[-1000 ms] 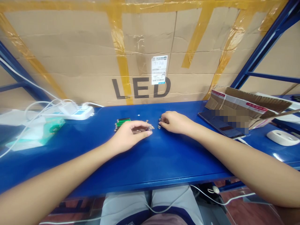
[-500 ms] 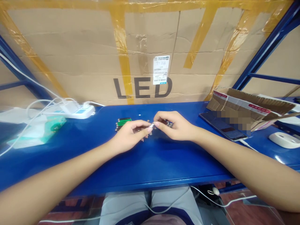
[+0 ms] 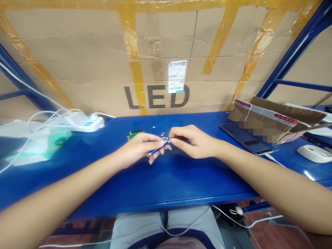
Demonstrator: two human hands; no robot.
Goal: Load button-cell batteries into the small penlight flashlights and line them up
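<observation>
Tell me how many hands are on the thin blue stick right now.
2. The left hand grips the thin blue stick by its shaft; the right hand pinches its silver tip. No other hand is in view.

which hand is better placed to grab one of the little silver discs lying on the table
Right, probably. The left hand is occupied gripping the thin blue stick, while the right hand only pinches at its tip, and the silver discs lie just beyond those fingers.
</observation>
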